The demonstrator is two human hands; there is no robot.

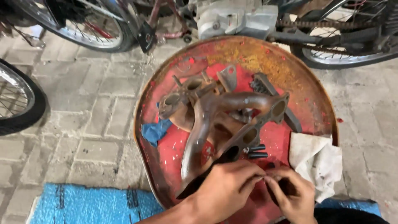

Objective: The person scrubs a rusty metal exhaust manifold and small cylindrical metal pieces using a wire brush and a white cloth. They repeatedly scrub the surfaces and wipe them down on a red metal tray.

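Paving bricks surround the rusty red metal tray (315,103) where the heavy, stiff rust-brown cast exhaust manifold (215,124) lies; I'd lift it by its tubes. Left hand (226,188) and right hand (290,195) pinch something small (unclear what).

- Round red metal tray (315,103), rusted along its far rim, rests on the grey paved brick floor (91,108).
- Rusty brown cast-iron exhaust manifold (215,120) lies across the tray's middle.
- Crumpled blue cloth (155,130) lies at the tray's left edge.
- Stained white rag (317,159) drapes over the tray's right rim.
- Two short black bolts (257,152) lie beside the manifold's flange.
- Blue textured mat (91,205) lies on the floor, near edge.
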